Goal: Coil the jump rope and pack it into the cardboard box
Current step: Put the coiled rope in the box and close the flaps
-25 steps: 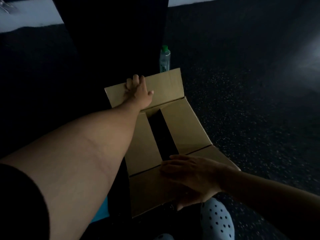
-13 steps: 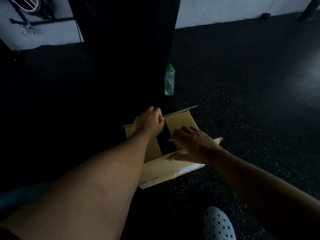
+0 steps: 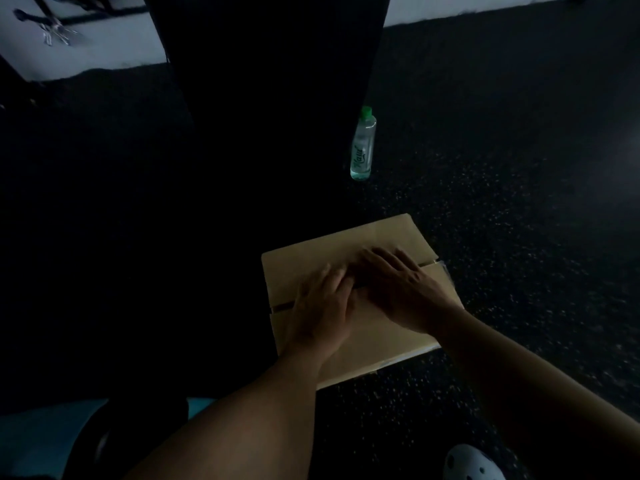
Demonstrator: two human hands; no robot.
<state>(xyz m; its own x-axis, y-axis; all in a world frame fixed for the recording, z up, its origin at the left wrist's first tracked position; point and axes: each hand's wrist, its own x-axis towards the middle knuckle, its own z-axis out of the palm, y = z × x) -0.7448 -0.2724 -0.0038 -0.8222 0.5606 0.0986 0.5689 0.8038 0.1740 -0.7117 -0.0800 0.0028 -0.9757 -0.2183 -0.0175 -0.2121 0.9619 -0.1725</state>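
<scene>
The brown cardboard box [image 3: 384,237] lies on the dark speckled floor in front of me with its top flaps folded down flat. A thin seam runs across the lid from left to right. My left hand [image 3: 320,308] rests palm down on the lid, over the seam near its left part. My right hand [image 3: 403,287] lies flat beside it, fingers spread, pressing the flaps near the seam's right part. The two hands touch at the fingertips. The jump rope is hidden from view.
A clear plastic bottle [image 3: 363,145] with a green cap stands upright on the floor beyond the box. A wide black upright panel [image 3: 263,81] rises behind it. A white perforated clog [image 3: 471,464] shows at the bottom right. White wall runs along the back.
The far flap and near flap, open a second ago, have been folded down and the dark gap is covered. Both hands have moved onto the lid and lie flat.
</scene>
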